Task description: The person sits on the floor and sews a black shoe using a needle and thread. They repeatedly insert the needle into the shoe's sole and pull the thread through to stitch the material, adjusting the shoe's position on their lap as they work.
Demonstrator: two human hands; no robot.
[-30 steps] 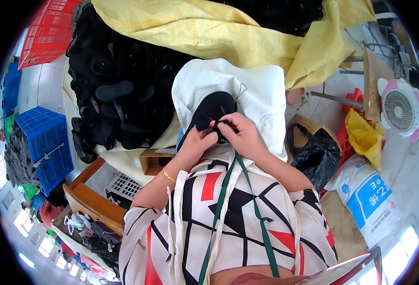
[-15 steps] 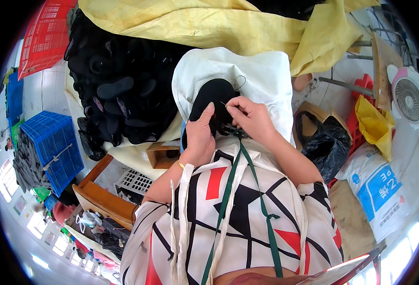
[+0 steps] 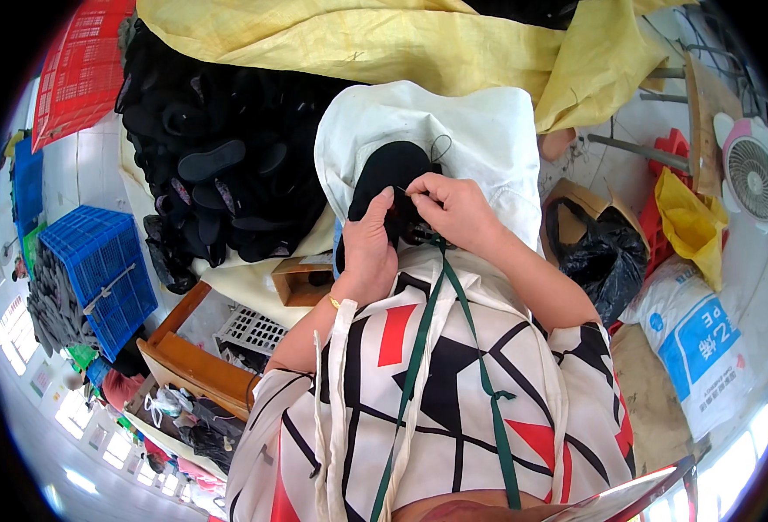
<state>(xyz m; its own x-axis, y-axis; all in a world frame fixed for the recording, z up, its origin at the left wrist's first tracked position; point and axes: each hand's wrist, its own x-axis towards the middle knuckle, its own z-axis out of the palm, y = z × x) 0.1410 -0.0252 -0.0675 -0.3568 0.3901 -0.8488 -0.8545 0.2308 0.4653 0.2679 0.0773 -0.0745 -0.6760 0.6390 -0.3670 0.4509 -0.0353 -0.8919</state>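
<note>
On the white cloth (image 3: 480, 130) over my lap lies a black shoe (image 3: 400, 158), its rounded end pointing away from me. My left hand (image 3: 369, 244) is wrapped round its near left side, thumb pressed on top. Against the shoe's right edge, my right hand (image 3: 455, 209) pinches a thin needle (image 3: 404, 190) between thumb and forefinger. A fine dark loop of thread (image 3: 441, 146) stands out beside the shoe's far right edge. Below my right fingers a dark object hangs on a green cord (image 3: 447, 270); its kind is unclear.
A large heap of black shoes (image 3: 227, 165) lies to the left. Beyond the white cloth spreads yellow sheeting (image 3: 349, 48). At the right are a black plastic bag (image 3: 606, 270) in a carton, a white sack (image 3: 693, 348) and a fan (image 3: 754, 178). A blue crate (image 3: 106, 270) stands far left.
My right hand has shifted slightly left, with the needle tip closer to my left thumb. The left hand and the shoe stay nearly in place.
</note>
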